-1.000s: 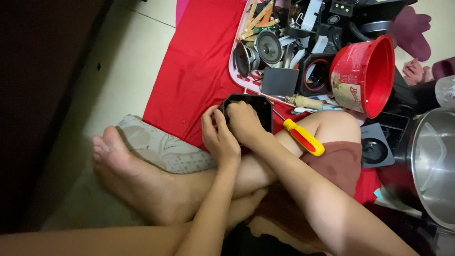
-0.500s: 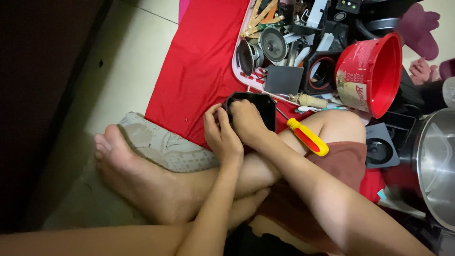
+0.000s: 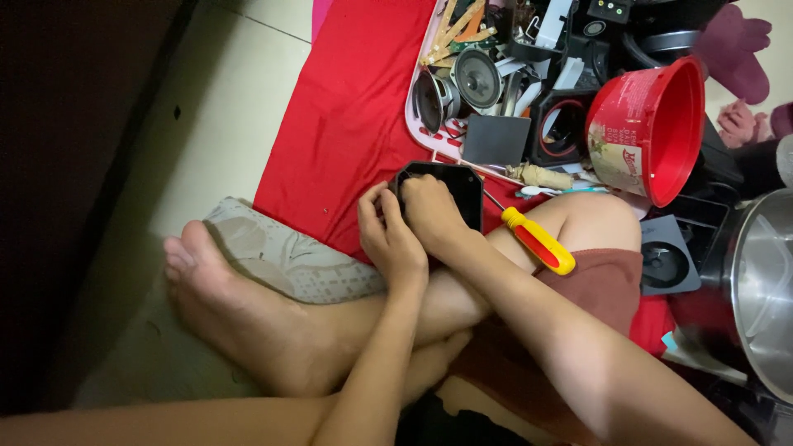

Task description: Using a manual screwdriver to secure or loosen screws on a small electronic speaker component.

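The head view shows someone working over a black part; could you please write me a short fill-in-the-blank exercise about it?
1. Both hands, the left hand and the right hand, grip a ____ casing.
2. The screwdriver resting on the knee has a yellow and ____ handle.
3. The tilted bucket is ____.

Missing words: black; red; red

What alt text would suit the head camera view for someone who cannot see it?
Seen from above, a seated person's left hand and right hand grip a black casing over crossed bare legs. A yellow-and-red screwdriver rests on the thigh; a red cloth, a red bucket and a tray of speaker parts lie beyond.
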